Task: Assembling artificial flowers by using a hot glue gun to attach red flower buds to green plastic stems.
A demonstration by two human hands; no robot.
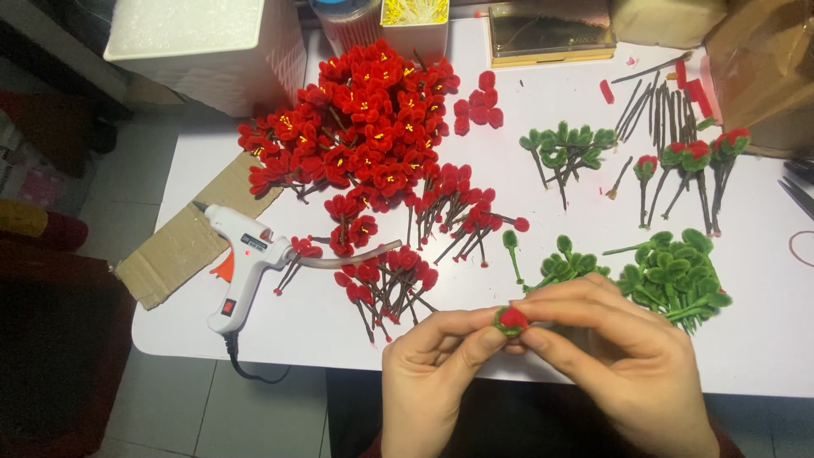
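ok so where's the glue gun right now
In the head view the white glue gun lies on the left part of the white table, by the cardboard sheet, below the big pile of red flowers, left of both hands.

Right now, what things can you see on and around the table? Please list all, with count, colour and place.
bud: one, red with green base, pinched between both hands' fingertips
glue gun: one, white, table's left part, on cardboard's edge
cardboard: one sheet, brown, under the gun
flower pile: many, red with yellow centres, table's top middle
red stems: many, red heads on dark stems, middle
green leaves: many, right of the hands
leaf sprigs: several, green, upper right
finished buds: several, red and green, far right
bare stems: several, dark, upper right
box: one, white, top left
table: one, white
left hand: bottom middle
right hand: bottom right
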